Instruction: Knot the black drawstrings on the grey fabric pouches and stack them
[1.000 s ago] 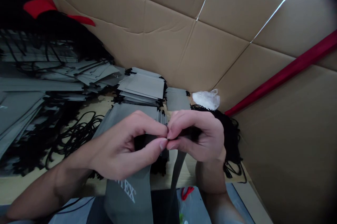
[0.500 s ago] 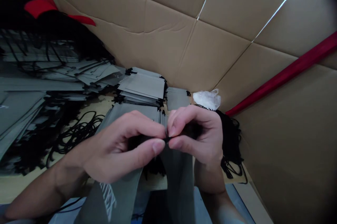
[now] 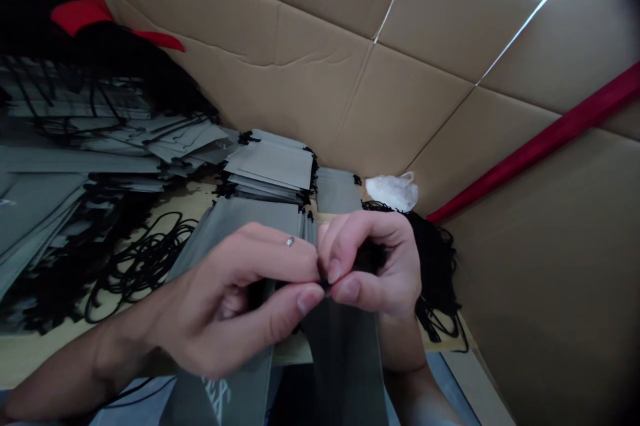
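My left hand [image 3: 240, 306], with a ring on one finger, pinches a short piece of black cord [image 3: 325, 284] between thumb and forefinger. Fingertip to fingertip with it, my right hand [image 3: 377, 266] pinches the same cord. Most of the cord is hidden by the fingers. Below the hands hangs a grey sheet-like piece [image 3: 345, 359], which looks like a bag panel. A second grey panel with white lettering [image 3: 217, 393] shows under my left wrist. Just beyond the hands lies a pile of grey pieces [image 3: 255, 211].
Stacked grey pieces with black cord ends [image 3: 273, 163] stand behind the hands. Loose black cords [image 3: 145, 256] lie to the left, near larger grey piles [image 3: 45, 206]. On the right are a black cord bundle [image 3: 437, 266] and a white plastic bag [image 3: 393, 191], against a cardboard wall [image 3: 310, 86].
Both hands have come slightly lower and nearer, still pinching at the cord. The grey panel below has shifted a little to the right. The ring on my left hand now shows.
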`<state>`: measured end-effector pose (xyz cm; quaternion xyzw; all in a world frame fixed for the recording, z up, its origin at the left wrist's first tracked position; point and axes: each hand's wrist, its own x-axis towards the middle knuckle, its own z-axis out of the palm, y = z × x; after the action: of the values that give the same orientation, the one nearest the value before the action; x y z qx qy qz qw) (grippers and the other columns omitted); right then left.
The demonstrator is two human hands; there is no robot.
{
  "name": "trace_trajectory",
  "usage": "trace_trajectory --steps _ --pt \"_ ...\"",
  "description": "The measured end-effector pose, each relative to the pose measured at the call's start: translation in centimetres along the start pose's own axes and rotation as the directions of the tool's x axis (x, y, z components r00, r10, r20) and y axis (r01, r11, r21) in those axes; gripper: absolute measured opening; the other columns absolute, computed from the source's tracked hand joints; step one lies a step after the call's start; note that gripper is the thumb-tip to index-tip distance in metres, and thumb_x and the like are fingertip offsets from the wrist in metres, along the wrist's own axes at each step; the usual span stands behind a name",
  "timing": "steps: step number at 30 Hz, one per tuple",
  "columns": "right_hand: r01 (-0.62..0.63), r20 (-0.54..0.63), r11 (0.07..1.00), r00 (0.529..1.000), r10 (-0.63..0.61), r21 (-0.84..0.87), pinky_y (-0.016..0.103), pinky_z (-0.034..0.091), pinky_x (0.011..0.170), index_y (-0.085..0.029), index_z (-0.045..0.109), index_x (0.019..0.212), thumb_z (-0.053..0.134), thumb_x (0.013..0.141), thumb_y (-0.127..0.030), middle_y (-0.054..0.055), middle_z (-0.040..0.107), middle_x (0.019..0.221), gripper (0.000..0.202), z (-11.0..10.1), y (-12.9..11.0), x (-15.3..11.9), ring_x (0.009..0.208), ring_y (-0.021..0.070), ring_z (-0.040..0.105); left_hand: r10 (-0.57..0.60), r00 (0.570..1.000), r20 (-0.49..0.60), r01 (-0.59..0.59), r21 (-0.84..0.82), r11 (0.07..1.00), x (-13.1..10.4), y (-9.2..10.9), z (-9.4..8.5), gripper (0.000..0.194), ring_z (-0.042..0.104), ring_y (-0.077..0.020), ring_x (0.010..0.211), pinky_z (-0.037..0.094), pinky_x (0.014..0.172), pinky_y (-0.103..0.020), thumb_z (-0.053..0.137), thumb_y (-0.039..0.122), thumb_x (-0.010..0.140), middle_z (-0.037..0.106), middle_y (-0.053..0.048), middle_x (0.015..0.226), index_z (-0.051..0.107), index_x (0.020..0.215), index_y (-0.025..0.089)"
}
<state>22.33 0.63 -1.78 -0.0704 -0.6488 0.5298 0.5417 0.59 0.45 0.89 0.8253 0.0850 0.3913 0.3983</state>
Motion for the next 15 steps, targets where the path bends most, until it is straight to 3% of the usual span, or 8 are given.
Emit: trace_trajectory --steps 5,7,10,13,15 --pt "0.001 0.075 1.000 0.997 -0.001 -0.001 0.025 0.057 0.056 -0.023 0.083 0.098 0.095 0.086 -0.017 0.001 0.080 0.084 0.018 0.1 -0.3 0.3 0.061 0.0122 0.068 0.019 1.000 0.025 -0.017 -0.070 0.997 -0.3 0.0 0.4 0.037 0.038 -0.0103 0.054 0.035 0.054 -0.027 0.057 0.013 0.105 0.030 0.006 0.062 0.037 0.075 0.021" --pt "-0.024 0.054 0.998 0.998 0.027 -0.056 0.025 0.056 0.056 -0.023 0.083 0.101 0.096 0.088 -0.020 0.001 0.080 0.085 0.018 0.0 -1.1 0.2 0.063 0.0130 0.069 0.019 1.000 0.019 -0.020 0.019 1.000 -0.2 0.2 0.1 0.036 0.041 -0.0104 0.055 0.036 0.055 -0.027 0.056 0.014 0.107 0.037 0.006 0.063 0.040 0.076 0.021" --pt "-0.117 -0.073 0.968 0.992 0.103 -0.221 0.026 0.059 0.059 -0.023 0.085 0.118 0.096 0.093 -0.030 0.004 0.083 0.098 0.028 -0.1 -3.0 -0.2 0.073 0.0155 0.073 -0.019 1.000 -0.015 0.022 0.244 0.970 0.4 0.1 -0.8 0.023 0.052 -0.0095 0.060 0.040 0.058 -0.025 0.055 0.016 0.113 0.057 0.005 0.071 0.061 0.091 0.021" --pt "-0.168 -0.176 0.897 0.979 0.103 -0.410 0.029 0.063 0.070 -0.024 0.084 0.127 0.078 0.110 -0.037 0.006 0.083 0.101 0.022 -0.5 -4.7 -0.4 0.082 0.0168 0.076 -0.015 0.997 -0.074 0.043 0.393 0.918 0.9 -0.8 -1.6 0.020 0.058 -0.0084 0.063 0.044 0.061 -0.022 0.054 0.022 0.118 0.067 0.005 0.077 0.071 0.109 0.020" --pt "-0.121 -0.201 0.855 0.979 0.019 -0.505 0.030 0.059 0.068 -0.022 0.084 0.117 0.064 0.118 -0.038 0.006 0.080 0.091 0.026 -0.7 -5.1 -0.5 0.081 0.0175 0.075 0.019 0.991 -0.130 0.044 0.465 0.884 1.1 -1.7 -1.8 0.022 0.066 -0.0097 0.068 0.048 0.065 -0.022 0.055 0.025 0.119 0.075 0.003 0.083 0.074 0.112 0.018"
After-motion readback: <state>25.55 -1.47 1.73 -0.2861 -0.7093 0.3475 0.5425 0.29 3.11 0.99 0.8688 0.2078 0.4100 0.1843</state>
